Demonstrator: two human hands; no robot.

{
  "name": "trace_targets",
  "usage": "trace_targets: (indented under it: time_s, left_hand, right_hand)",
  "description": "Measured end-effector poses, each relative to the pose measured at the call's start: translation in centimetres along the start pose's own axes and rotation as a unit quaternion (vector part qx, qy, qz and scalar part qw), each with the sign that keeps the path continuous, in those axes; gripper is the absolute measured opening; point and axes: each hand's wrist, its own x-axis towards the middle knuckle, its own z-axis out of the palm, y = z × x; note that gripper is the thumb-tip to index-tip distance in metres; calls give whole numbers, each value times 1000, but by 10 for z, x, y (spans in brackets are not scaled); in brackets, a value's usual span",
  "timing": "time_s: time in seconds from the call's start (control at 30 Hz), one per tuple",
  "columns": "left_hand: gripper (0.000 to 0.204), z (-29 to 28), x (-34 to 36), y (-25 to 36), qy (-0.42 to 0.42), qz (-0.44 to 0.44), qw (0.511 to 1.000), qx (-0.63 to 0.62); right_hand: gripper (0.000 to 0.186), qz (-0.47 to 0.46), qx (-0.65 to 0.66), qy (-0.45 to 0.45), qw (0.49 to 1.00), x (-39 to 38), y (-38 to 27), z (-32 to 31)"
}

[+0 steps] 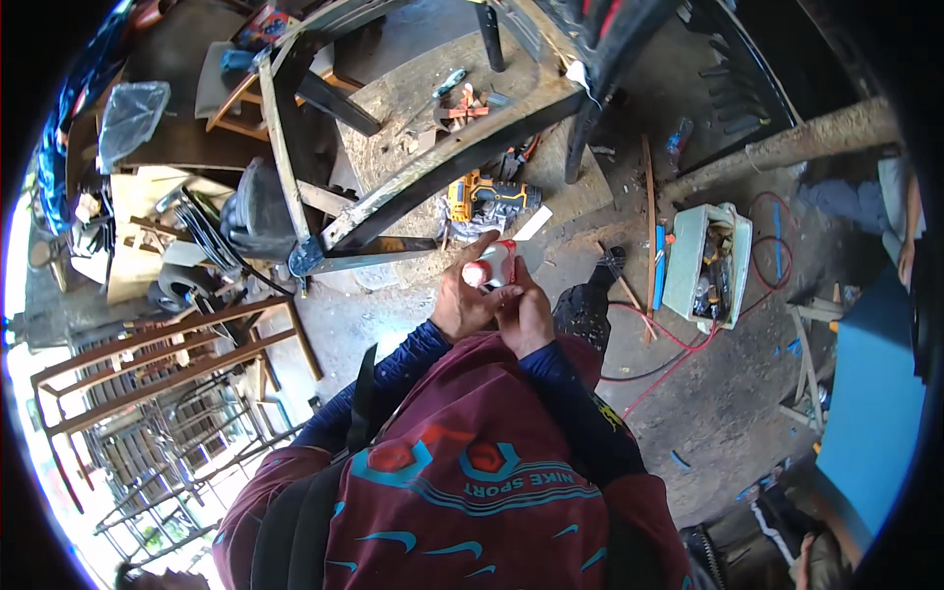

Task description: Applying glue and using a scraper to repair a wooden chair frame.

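Both my hands are closed around a small white and red container in front of my chest. My left hand grips its left side, next to a round red and white part that looks like a cap. I cannot tell whether this part is loose or attached. My right hand wraps the container's right side, its thumb pointing toward the left fingers. Just beyond lies a yellow and black cordless drill on a worn wooden board. A dark wooden furniture frame stands over that board.
At the right, an open pale box holds tools, with a red hose curling beside it. A wooden bench frame stands at the left. Another person's arm and leg show at the far right, near a blue panel.
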Motion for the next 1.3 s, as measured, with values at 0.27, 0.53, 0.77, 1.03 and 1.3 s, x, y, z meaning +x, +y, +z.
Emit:
trace_targets:
  time_s: [0.27, 0.53, 0.77, 1.03, 1.3]
  left_hand:
    - [38, 32, 55, -29, 70, -83, 994, 3]
    - [42, 141, 79, -3, -143, -102, 984, -24]
    - [83, 228, 83, 2, -348, -47, 936, 18]
    - [52, 258, 102, -89, -384, -228, 883, 143]
    - [34, 317, 204, -90, -229, 92, 944, 217]
  right_hand:
    - [34, 14, -416, 171, 893, 2, -31, 8]
    - [94, -389, -747, 126, 524, -23, -108, -53]
    - [50, -497, -638, 286, 513, -35, -269, -132]
    - [57, -442, -760, 347, 328, 24, -546, -270]
    - [53, -205, -833, 413, 306, 114, -625, -370]
